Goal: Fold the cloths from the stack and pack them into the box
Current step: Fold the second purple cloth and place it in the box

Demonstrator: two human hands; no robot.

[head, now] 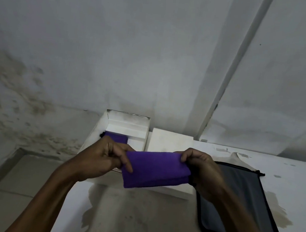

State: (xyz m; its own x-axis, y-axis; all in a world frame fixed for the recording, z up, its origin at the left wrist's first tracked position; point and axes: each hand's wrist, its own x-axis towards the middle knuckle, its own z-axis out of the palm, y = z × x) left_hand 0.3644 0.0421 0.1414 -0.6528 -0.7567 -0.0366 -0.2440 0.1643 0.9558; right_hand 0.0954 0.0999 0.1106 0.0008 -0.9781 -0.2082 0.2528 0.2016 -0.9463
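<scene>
I have a purple cloth (pixel 154 169) folded down to a small rectangle and held up off the desk (pixel 286 170) between both hands. My left hand (pixel 104 158) pinches its left end, fingers curled over the front face. My right hand (pixel 200 167) pinches the right end at the top corner. The fold looks finished to me, or one tuck short of it, so I judge this to be the step between folding and packing.

The box (pixel 127 126) stands open just behind my left hand, against the wall (pixel 117 53). One purple piece (pixel 115 137) already lies in its near left part; the rest of the floor that I can see shows white. Next I would carry the cloth forward and a little left, then lower it flat beside that piece, keeping both ends pinched so that the layers do not spring apart.

The box's left side lies close to the desk's left edge, with the floor below, so I have no spare room there. A white lid (pixel 172 143) lies just right of the box. The grey cloth stack (pixel 238 199) lies under my right forearm, near the desk's front right. The middle front of the desk is stained.
</scene>
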